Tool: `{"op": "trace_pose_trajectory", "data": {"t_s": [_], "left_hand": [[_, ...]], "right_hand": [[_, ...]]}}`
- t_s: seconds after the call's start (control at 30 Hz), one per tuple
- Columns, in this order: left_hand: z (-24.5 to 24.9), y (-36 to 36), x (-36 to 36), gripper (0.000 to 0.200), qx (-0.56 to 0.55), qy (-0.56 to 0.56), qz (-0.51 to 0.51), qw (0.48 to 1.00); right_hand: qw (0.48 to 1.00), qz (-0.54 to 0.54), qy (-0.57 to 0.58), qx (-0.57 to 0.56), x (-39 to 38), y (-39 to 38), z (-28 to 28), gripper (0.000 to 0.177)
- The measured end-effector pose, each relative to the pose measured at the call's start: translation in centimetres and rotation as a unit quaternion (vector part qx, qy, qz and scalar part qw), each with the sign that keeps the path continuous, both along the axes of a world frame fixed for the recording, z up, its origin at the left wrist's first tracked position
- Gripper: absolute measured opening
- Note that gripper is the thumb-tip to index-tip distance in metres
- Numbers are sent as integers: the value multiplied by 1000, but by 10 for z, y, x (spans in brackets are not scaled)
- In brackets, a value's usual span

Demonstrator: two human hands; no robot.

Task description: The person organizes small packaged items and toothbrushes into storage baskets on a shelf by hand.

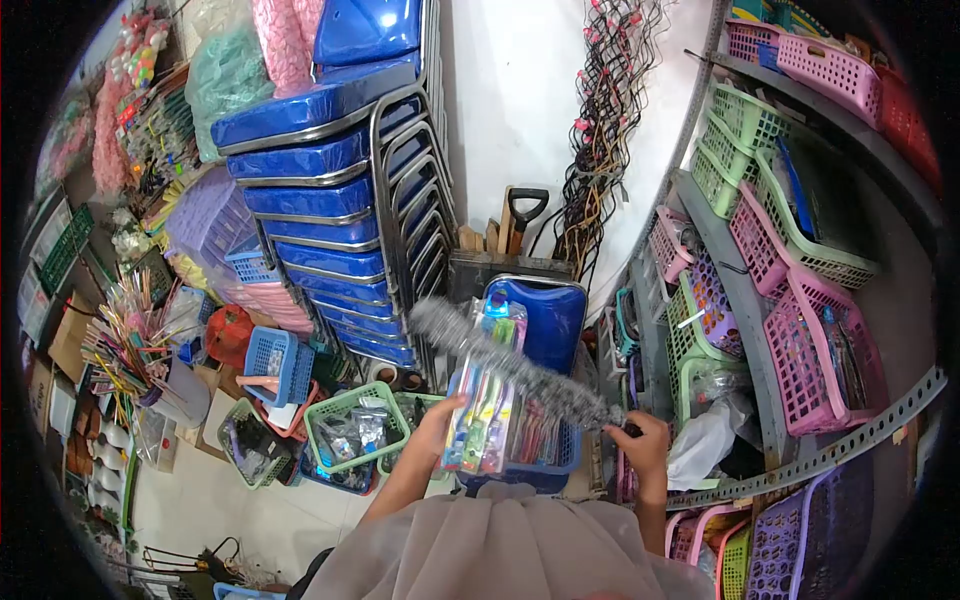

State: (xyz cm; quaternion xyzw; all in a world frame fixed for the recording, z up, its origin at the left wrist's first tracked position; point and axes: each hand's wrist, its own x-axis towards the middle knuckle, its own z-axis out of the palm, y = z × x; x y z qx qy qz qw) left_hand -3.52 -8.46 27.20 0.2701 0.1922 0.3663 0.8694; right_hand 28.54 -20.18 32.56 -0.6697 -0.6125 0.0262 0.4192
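Observation:
My right hand (642, 442) is closed around the end of a grey fluffy duster (520, 370). The duster slants up to the left and crosses in front of a clear pack of colourful slim items that look like toothbrushes (480, 425). My left hand (438, 425) grips the left edge of this pack and holds it tilted upright. Just behind and right of the pack, a blue basket (570, 455) holds more thin packaged items. A blue chair (550, 325) stands behind the basket.
A tall stack of blue chairs (320, 200) rises ahead on the left. Shelves with pink baskets (810, 350) and green baskets line the right side. On the floor at left sit a green basket (355, 430) of small packets and a bucket of sticks (190, 395).

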Motion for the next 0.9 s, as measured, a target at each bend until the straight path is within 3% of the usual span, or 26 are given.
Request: {"op": "trace_pose_trajectory", "data": {"t_s": [0.07,0.1,0.17,0.2,0.23,0.27,0.3,0.33,0.37,0.43,0.5,0.57,0.63,0.7,0.77,0.8,0.83,0.9], "left_hand": [[-5,2,2,63,-90,-28,67,993],[2,3,-1,77,-112,-174,-24,978],[8,8,1,90,-159,-323,-92,928],[21,6,5,90,-157,-324,-90,928],[42,-1,13,93,-103,-133,48,985],[52,-6,16,96,-45,68,183,980],[43,-1,14,96,-46,67,185,979],[29,7,12,98,-93,-89,101,987],[15,13,10,99,-135,-242,14,961],[22,15,16,98,-134,-237,28,962],[29,16,20,98,-20,-169,94,981],[10,21,13,97,-58,-206,78,974],[3,26,9,95,-134,-235,58,961],[9,22,11,96,-130,-233,59,962],[36,15,21,97,-22,-222,68,972],[40,14,22,98,10,-161,86,983],[30,19,19,98,10,-161,86,983],[10,27,12,98,-144,-170,103,969]], "right_hand": [[999,-45,7,-25,-2,0,3,34],[998,-40,-4,-56,-4,0,4,33],[996,-33,-16,-86,-5,1,0,33],[999,10,8,-52,-4,2,-7,33],[998,55,31,-17,-3,3,-11,34],[999,31,24,-19,-3,4,-12,35],[999,34,23,-20,-4,6,-10,35],[995,-9,18,-95,-5,8,-6,35],[984,-52,13,-168,-6,9,-4,35],[990,13,4,-137,-9,8,-3,33],[991,77,-4,-105,-11,7,-1,31],[989,66,49,-122,-12,8,2,30],[989,41,34,-138,-12,10,-1,30],[988,15,20,-153,-11,10,-6,31],[979,114,-2,-169,-7,8,-11,31],[979,114,-2,-169,-7,9,-11,31],[987,83,21,-138,-9,10,-11,31],[991,51,45,-112,-12,9,-9,31]]}}
